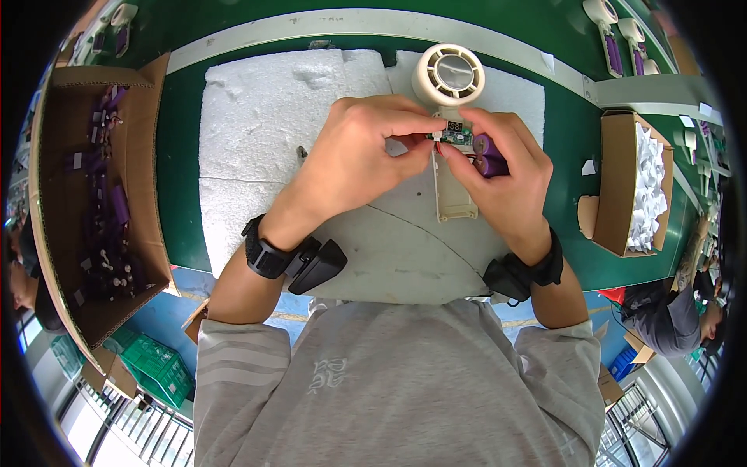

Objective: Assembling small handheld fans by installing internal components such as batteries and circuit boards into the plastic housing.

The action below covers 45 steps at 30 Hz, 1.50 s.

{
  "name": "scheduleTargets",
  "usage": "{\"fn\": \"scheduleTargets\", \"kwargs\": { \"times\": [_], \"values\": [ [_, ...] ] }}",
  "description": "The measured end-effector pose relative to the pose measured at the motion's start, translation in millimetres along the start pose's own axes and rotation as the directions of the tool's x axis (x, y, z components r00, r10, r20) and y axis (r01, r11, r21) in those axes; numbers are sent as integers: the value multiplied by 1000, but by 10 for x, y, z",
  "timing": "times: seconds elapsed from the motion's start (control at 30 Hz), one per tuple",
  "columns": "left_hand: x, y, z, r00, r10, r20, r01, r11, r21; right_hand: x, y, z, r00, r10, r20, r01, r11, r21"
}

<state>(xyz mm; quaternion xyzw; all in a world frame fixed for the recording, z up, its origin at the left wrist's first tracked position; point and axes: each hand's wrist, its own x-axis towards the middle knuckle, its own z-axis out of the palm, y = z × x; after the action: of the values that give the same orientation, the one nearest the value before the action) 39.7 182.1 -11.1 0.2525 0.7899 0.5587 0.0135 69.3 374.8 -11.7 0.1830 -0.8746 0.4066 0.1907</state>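
A small green circuit board (462,138) with a black two-digit display lies over the open handle of a cream handheld fan (455,198). The tips of my left hand (366,148) are closed on the board's left end, near a short red wire. From the other side, my right hand (510,167) closes its thumb and forefinger around the same board. Purple battery cells (490,156) sit under the right fingers, beside the handle. The round fan head (449,74) points away from me. My fingers hide part of the board and the handle's middle.
White foam sheets (257,101) cover the green bench under the work. At left stands a cardboard box (148,194) of purple cells with wires; at right, a smaller carton (618,183) holds white pieces. More fans (607,39) lie beyond the pale rail. People sit at both sides.
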Motion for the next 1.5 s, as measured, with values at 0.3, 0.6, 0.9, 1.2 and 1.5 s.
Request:
{"fn": "scheduleTargets", "kwargs": {
  "times": [0.3, 0.6, 0.9, 1.2, 1.5],
  "values": [
    [-9, 0, 18, 999, 49, -3, -49, 996, 69, -12, -2, -20, 1000, -3, 20, 4, 999, -37],
    [-19, 1, 51, 999, 46, -13, -44, 995, 90, -24, 27, -1, 1000, -18, 8, 18, 999, -48],
    [-34, 1, 74, 999, 43, 1, -43, 999, 21, -28, 19, 12, 998, 65, -9, -65, 998, 28],
    [-78, 45, 270, 995, -59, -86, 62, 998, 30, -15, -27, 11, 989, 142, -32, -138, 986, 88],
    [-70, 72, 268, 992, -114, -52, 115, 993, 25, -2, -43, -45, 978, 205, 46, -207, 977, 43]
  ]
}}
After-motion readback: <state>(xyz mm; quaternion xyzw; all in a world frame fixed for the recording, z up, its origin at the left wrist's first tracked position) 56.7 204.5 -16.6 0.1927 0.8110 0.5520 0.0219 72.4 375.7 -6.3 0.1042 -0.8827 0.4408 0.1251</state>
